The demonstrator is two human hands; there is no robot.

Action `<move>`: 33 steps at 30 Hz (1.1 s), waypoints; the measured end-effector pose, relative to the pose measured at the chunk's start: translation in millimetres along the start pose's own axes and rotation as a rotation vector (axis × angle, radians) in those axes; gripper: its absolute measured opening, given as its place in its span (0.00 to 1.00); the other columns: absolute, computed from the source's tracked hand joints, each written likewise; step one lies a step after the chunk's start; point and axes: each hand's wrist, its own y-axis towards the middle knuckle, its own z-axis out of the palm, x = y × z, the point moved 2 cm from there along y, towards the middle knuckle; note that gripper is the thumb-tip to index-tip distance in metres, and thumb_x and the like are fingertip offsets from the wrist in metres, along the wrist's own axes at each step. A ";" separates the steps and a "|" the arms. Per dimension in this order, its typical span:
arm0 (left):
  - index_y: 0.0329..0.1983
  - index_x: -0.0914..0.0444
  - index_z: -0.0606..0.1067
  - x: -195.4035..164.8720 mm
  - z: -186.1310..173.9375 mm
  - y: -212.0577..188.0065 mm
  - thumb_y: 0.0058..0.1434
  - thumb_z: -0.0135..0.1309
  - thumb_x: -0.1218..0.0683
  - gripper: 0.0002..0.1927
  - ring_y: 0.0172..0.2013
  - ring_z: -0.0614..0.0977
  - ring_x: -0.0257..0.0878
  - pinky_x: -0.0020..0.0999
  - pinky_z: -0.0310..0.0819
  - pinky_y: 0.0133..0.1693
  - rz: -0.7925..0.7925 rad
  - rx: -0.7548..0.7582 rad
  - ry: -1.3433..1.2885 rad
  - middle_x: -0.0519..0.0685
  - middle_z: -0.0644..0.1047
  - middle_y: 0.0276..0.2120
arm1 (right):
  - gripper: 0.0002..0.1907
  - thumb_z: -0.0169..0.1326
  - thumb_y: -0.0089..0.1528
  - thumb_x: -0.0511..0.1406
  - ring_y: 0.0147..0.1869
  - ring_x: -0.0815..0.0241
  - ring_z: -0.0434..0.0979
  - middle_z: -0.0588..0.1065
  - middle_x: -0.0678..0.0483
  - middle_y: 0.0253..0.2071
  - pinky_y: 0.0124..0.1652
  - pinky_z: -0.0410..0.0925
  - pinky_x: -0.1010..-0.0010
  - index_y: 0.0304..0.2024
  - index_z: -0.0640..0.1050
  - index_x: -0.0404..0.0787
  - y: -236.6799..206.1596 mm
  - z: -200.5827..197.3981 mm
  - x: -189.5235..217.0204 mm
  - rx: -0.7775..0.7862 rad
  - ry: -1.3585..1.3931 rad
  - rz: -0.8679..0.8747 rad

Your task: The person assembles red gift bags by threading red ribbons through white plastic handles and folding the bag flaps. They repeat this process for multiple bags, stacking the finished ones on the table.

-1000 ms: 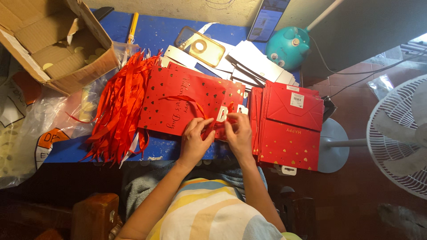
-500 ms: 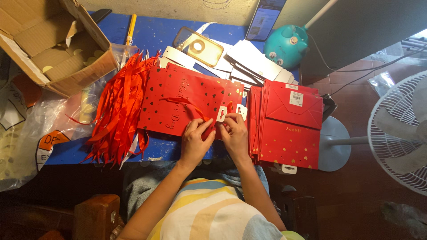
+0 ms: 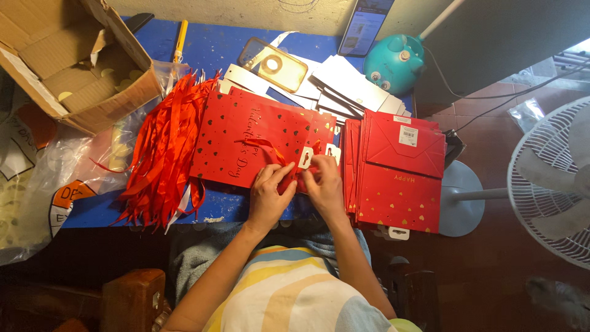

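- head view, nearest the camera: the person's torso in a yellow, white and blue striped shirt (image 3: 295, 295), with both forearms reaching forward to the table edge.
- left hand (image 3: 268, 195): rests on the lower right corner of the red gift bag (image 3: 246, 138); the fingers are curled together, and thumb and forefinger pinch a red ribbon (image 3: 270, 147) that runs across the bag's face.
- right hand (image 3: 322, 184): just beside the left hand, fingertips bunched and pinching at the ribbon near a small white hang tab (image 3: 305, 157); whether the tab itself is gripped cannot be told.
- red gift bag: lies flat on the blue table (image 3: 209, 49), directly in front of the person, printed with small gold hearts and gold script; its near corner sits under both hands.
- right of the hands: a stack of flat red bags (image 3: 399, 178), fanned slightly, with a white label on the top one.
- left of the bag: a loose heap of red ribbons (image 3: 166, 147), touching the bag's left edge and spilling over the table's near edge.
- farther back: white card pieces (image 3: 350, 83), a phone case (image 3: 273, 64), a teal rounded gadget (image 3: 390, 58) and a propped phone (image 3: 365, 24).
- far left: an open cardboard box (image 3: 67, 55) above clear plastic bags (image 3: 55, 184).
- far right, on the floor: a white standing fan (image 3: 553, 178).
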 end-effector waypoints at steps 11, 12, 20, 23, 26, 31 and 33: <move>0.55 0.62 0.80 1.7 -1.3 0.0 0.57 0.62 0.57 0.21 0.45 0.79 0.49 0.40 0.74 0.48 -0.022 0.017 -0.034 0.53 0.77 0.43 | 0.11 0.63 0.59 0.34 0.31 0.63 0.81 0.73 0.53 0.50 0.32 0.73 0.71 0.45 0.81 0.41 -4.4 7.5 18.9 0.031 -0.178 0.020; 0.55 0.62 0.80 1.6 -1.5 -0.1 0.57 0.62 0.57 0.21 0.44 0.79 0.49 0.40 0.74 0.48 -0.031 0.022 -0.039 0.53 0.77 0.43 | 0.11 0.63 0.59 0.33 0.31 0.63 0.81 0.73 0.53 0.49 0.31 0.73 0.71 0.45 0.82 0.41 -4.3 7.2 19.1 0.029 -0.176 0.017; 0.53 0.63 0.80 0.8 -0.2 -0.4 0.56 0.63 0.57 0.20 0.45 0.79 0.49 0.40 0.74 0.50 -0.020 0.005 -0.020 0.53 0.78 0.44 | 0.07 0.59 0.62 0.32 0.35 0.58 0.80 0.73 0.50 0.43 0.34 0.73 0.68 0.42 0.78 0.36 -5.9 3.5 6.7 0.040 -0.102 0.010; 0.52 0.63 0.81 1.5 0.5 0.5 0.56 0.63 0.57 0.19 0.47 0.80 0.49 0.40 0.74 0.51 -0.012 -0.006 -0.015 0.53 0.78 0.45 | 0.05 0.55 0.66 0.30 0.40 0.51 0.78 0.72 0.47 0.42 0.39 0.71 0.63 0.42 0.73 0.32 -5.4 2.1 -0.1 -0.004 -0.098 -0.077; 0.52 0.63 0.81 3.7 0.5 -1.4 0.57 0.63 0.57 0.18 0.48 0.80 0.49 0.40 0.74 0.51 -0.011 -0.008 -0.006 0.53 0.78 0.46 | 0.05 0.51 0.68 0.30 0.40 0.48 0.77 0.72 0.46 0.40 0.41 0.70 0.60 0.43 0.72 0.32 -6.6 3.2 -8.1 -0.027 -0.075 -0.056; 0.54 0.63 0.80 2.1 -0.8 -0.7 0.57 0.62 0.57 0.21 0.48 0.80 0.49 0.40 0.73 0.51 -0.019 0.000 -0.012 0.53 0.78 0.47 | 0.06 0.51 0.69 0.32 0.40 0.51 0.78 0.73 0.47 0.42 0.41 0.71 0.61 0.45 0.73 0.34 -5.3 3.4 -4.1 -0.063 -0.014 0.058; 0.56 0.63 0.79 1.9 -1.4 -0.3 0.57 0.62 0.56 0.22 0.48 0.80 0.49 0.40 0.73 0.51 -0.032 0.007 -0.015 0.53 0.78 0.46 | 0.09 0.51 0.67 0.33 0.40 0.52 0.79 0.71 0.46 0.48 0.40 0.73 0.63 0.47 0.73 0.35 -6.5 4.3 5.0 -0.057 -0.006 0.046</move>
